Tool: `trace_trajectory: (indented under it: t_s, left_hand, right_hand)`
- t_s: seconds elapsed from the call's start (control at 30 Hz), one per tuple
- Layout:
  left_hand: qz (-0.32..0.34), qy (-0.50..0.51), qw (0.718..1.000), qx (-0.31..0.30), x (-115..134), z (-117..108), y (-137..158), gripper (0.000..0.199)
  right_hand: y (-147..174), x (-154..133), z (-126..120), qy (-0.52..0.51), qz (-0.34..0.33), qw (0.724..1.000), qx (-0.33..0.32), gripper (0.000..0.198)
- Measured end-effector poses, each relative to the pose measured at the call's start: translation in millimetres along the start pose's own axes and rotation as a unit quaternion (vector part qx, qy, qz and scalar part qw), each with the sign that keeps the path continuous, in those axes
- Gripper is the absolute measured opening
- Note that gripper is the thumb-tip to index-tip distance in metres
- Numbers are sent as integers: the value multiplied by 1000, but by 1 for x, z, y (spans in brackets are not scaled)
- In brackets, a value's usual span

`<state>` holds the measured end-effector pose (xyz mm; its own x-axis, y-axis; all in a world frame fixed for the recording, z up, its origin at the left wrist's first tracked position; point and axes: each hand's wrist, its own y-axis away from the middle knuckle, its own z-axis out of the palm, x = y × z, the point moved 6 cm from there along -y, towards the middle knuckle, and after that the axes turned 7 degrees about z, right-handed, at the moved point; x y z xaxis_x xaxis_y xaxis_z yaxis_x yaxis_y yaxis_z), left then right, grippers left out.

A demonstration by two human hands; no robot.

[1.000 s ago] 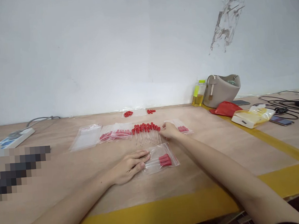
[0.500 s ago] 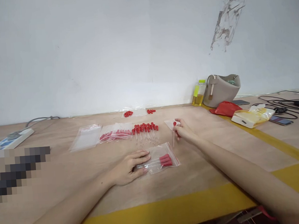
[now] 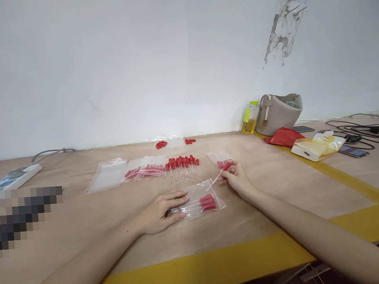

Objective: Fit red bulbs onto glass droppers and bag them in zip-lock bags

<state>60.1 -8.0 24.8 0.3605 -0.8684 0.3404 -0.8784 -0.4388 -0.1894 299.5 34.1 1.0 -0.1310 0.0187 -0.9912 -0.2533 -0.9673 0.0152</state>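
My left hand [image 3: 166,210] lies with fingers stretched out on the left end of a clear zip bag [image 3: 194,208]. Inside that bag are several droppers with red bulbs [image 3: 207,202], their clear tubes pointing toward my left fingers. My right hand [image 3: 237,177] pinches a single dropper [image 3: 226,166] by its red bulb. Its thin tube slants down and left, the tip close to the bag's top right corner; whether they touch I cannot tell. Behind my right hand lies another bag [image 3: 217,158] with red bulbs in it, partly covered by the hand.
Loose droppers [image 3: 182,164] lie in a row beyond the bag, beside filled bags [image 3: 146,169] and flat bags [image 3: 109,173]. Red bulbs [image 3: 161,144] lie near the wall. At right are a bottle [image 3: 250,119], a grey bag [image 3: 280,116], a yellow-white packet [image 3: 318,146] and cables.
My right hand has come nearer the zip bag. The dropper has turned from upright to slanted, its tip now toward the bag's corner. My left hand stays on the bag.
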Motion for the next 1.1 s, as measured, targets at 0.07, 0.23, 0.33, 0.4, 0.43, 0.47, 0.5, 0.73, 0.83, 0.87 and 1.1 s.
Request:
trace_trajectory:
  t_s: [0.07,0.23,0.33,0.4,0.43,0.47,0.5,0.73,0.83,0.87,1.1]
  left_hand:
    - [0,2,1000,6,1,-1,0,47]
    - [-6,-1,1000,16,3,-3,0,52]
    - [-8,-10,1000,11,3,-3,1,51]
    - [-8,-13,1000,10,3,-3,1,51]
    - [-7,-14,1000,11,3,-3,1,51]
    - [-5,-14,1000,11,3,-3,0,51]
    - [-3,-14,1000,11,3,-3,0,51]
    - [0,-2,1000,25,2,-4,-1,51]
    - [1,1,1000,31,2,-4,-1,52]
    - [0,0,999,32,2,-4,-1,52]
    - [3,-9,1000,13,0,-1,-1,49]
  right_hand:
    - [5,2,5,-12,37,998,-57,32]
    - [16,2,7,110,90,962,-234,23]
    - [16,-5,5,225,8,935,-275,25]
    - [15,-12,6,288,-68,919,-259,22]
    - [16,-14,7,311,-99,912,-247,20]
    - [17,-16,9,328,-120,906,-237,18]
    - [18,-16,11,341,-134,901,-231,16]
    - [26,-10,31,355,-148,899,-212,9]
    - [28,-6,34,311,-110,919,-215,16]
    - [29,-5,35,296,-102,924,-221,19]
    - [-6,-15,28,349,-87,920,-156,6]
